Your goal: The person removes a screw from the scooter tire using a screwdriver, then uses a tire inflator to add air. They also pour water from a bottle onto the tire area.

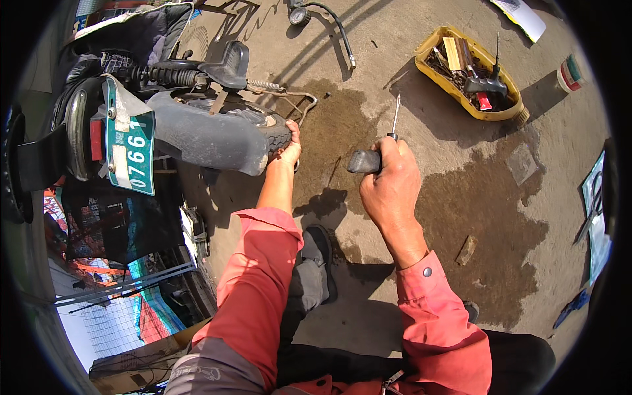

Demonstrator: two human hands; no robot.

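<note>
My left hand (287,148) grips the treaded rear tyre (275,133) of a scooter, beside the grey plastic mudguard (201,135). A green number plate (131,155) is fixed behind the mudguard. My right hand (390,178) is closed on a screwdriver (395,115), its thin metal shaft pointing away from me, along with a chunky black piece (362,161) that juts out leftward; whether that is part of the same tool I cannot tell. This hand is apart from the wheel, over the stained concrete.
A yellow cut-down container (517,108) of tools stands back right, beside a cup (571,74). A hose with pressure gauge (299,16) lies at the back. Blue sheeting with tools (596,230) is at the right edge, and mesh and clutter (112,322) at lower left. My shoe (319,257) is below.
</note>
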